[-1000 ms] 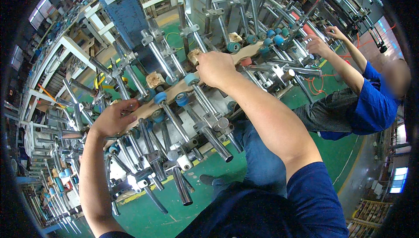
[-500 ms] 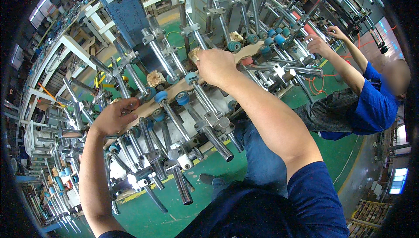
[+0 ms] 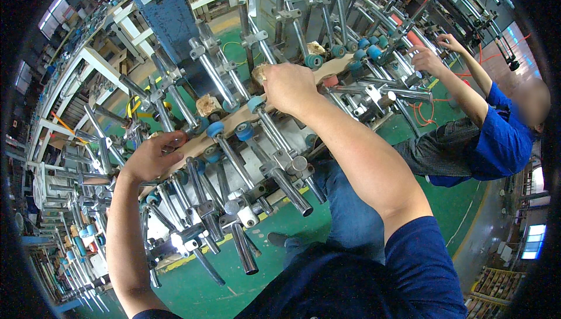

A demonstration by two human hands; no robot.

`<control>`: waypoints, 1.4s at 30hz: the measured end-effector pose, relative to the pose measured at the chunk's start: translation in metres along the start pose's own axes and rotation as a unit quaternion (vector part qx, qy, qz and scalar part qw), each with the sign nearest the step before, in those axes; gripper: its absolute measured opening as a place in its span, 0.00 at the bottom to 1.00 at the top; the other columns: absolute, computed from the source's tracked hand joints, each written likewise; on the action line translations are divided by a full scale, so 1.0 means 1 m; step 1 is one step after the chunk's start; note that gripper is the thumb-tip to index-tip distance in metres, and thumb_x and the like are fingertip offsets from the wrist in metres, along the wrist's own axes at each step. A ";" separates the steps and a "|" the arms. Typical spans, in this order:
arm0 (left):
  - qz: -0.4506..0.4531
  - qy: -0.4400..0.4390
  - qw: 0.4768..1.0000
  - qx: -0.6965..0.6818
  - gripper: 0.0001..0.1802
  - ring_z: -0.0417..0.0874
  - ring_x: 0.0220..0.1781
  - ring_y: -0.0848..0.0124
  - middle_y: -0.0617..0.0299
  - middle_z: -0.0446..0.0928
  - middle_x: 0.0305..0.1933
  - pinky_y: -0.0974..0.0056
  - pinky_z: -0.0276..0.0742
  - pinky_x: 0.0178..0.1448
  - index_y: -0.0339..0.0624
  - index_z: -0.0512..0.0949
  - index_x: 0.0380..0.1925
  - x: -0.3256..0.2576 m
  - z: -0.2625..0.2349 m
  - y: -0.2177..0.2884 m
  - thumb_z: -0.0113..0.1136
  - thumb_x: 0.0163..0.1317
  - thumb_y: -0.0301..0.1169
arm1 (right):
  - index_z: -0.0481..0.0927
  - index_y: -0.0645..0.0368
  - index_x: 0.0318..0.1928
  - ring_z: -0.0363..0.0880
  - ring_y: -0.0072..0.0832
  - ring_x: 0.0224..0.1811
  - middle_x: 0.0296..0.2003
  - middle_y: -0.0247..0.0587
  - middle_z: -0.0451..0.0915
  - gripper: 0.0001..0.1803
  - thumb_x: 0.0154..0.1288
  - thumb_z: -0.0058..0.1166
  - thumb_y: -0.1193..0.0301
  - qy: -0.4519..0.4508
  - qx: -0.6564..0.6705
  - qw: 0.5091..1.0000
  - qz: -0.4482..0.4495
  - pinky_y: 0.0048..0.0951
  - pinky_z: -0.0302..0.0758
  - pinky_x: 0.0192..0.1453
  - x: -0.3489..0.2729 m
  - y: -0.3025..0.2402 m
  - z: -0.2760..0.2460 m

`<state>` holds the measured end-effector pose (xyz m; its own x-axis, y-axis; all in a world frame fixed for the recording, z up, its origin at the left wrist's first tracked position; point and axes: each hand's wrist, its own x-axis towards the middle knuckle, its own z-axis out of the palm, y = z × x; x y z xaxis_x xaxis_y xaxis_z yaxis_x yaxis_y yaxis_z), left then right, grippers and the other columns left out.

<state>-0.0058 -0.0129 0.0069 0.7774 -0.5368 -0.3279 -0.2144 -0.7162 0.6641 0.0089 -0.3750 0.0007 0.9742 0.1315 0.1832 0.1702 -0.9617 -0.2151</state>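
A long, wavy-edged wooden strip (image 3: 233, 121) runs slantwise through the metal frame between blue rollers. My left hand (image 3: 153, 156) is curled over its left part, thumb and fingers bent around it. Farther right, my right hand (image 3: 292, 88) is closed over the strip, its fingertips hidden on the far side. A rough tan block (image 3: 260, 73) shows right beside those fingers; whether they touch it I cannot tell. A blue roller (image 3: 215, 129) and another blue roller (image 3: 244, 131) sit against the strip between my hands. A second tan block (image 3: 207, 105) stands behind it.
Chrome rods and clamps (image 3: 286, 164) jut toward me and away on both sides of the strip. A blue column (image 3: 163, 12) rises behind. At right, a co-worker in a blue shirt (image 3: 507, 143) has both hands at the same frame. Orange hose (image 3: 423, 115) lies there.
Both my hands and the wooden strip stay in practically the same place. A dark notch on the blue roller beside my right hand no longer shows.
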 end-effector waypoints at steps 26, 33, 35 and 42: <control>0.012 0.007 1.000 -0.012 0.28 0.84 0.63 0.59 0.49 0.82 0.59 0.58 0.78 0.67 0.38 0.76 0.66 0.001 0.003 -0.008 0.68 0.66 0.31 | 0.86 0.59 0.32 0.89 0.49 0.37 0.31 0.51 0.87 0.07 0.59 0.57 0.71 0.028 0.017 0.999 -0.018 0.50 0.83 0.42 0.000 -0.002 0.006; 0.023 -0.005 1.000 -0.013 0.29 0.85 0.62 0.59 0.48 0.82 0.60 0.59 0.79 0.66 0.35 0.74 0.67 0.003 0.001 -0.015 0.68 0.67 0.31 | 0.86 0.58 0.35 0.88 0.49 0.38 0.31 0.50 0.87 0.09 0.65 0.56 0.67 0.004 -0.005 1.000 -0.022 0.50 0.83 0.42 0.002 0.000 0.010; 0.015 -0.001 1.000 -0.016 0.29 0.85 0.62 0.60 0.48 0.82 0.60 0.59 0.79 0.65 0.35 0.74 0.67 0.002 0.002 -0.016 0.68 0.67 0.30 | 0.86 0.58 0.35 0.88 0.49 0.38 0.31 0.50 0.87 0.10 0.65 0.56 0.67 0.005 -0.006 1.000 -0.026 0.50 0.83 0.42 0.001 0.000 0.010; 0.006 -0.001 1.000 -0.016 0.29 0.85 0.60 0.61 0.48 0.83 0.59 0.60 0.79 0.64 0.35 0.74 0.67 0.001 0.001 -0.008 0.67 0.66 0.30 | 0.86 0.58 0.34 0.88 0.48 0.37 0.30 0.49 0.87 0.10 0.66 0.56 0.67 0.019 0.011 0.999 -0.028 0.50 0.82 0.41 0.002 0.002 0.013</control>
<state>-0.0039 -0.0080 0.0003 0.7741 -0.5462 -0.3201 -0.2049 -0.6945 0.6897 0.0132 -0.3732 -0.0118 0.9568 0.1744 0.2324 0.2274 -0.9474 -0.2251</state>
